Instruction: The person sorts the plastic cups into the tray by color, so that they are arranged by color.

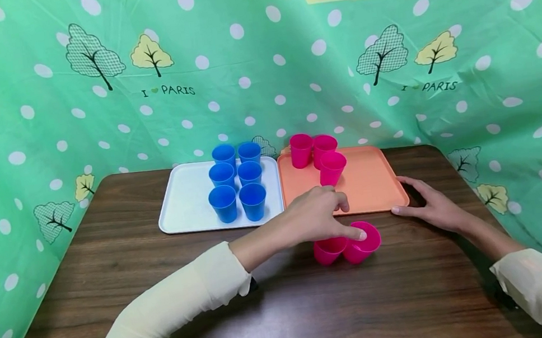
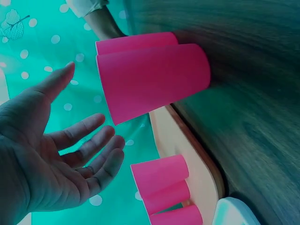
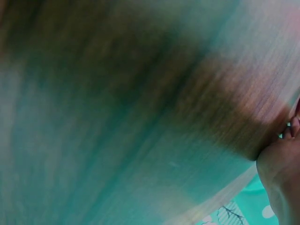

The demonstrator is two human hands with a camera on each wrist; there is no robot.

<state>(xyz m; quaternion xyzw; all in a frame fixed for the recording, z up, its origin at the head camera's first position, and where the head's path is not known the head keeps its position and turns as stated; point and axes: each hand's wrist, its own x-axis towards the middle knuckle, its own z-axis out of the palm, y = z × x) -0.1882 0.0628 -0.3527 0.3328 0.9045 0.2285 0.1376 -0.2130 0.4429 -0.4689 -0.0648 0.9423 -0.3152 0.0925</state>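
My left hand (image 1: 317, 217) hovers over two pink cups standing upright on the table; in the left wrist view its fingers (image 2: 86, 145) are spread and bent a little, apart from the cups. The nearer pink cup (image 2: 154, 77) overlaps the other pink cup (image 2: 136, 43) there. From above, the thumb lies across the right-hand cup (image 1: 369, 244) and the hand partly covers the left-hand cup (image 1: 329, 252). My right hand (image 1: 430, 208) touches the right edge of the orange tray (image 1: 371, 179), thumb by its near corner. Three pink cups (image 1: 333, 168) stand upright at that tray's back left.
A white tray (image 1: 185, 199) adjoins the orange one on the left and carries several upright blue cups (image 1: 225, 205) in two columns. Both trays lie near the back of the brown wooden table (image 1: 289, 313). A green dotted curtain (image 1: 259, 69) hangs behind and along the sides.
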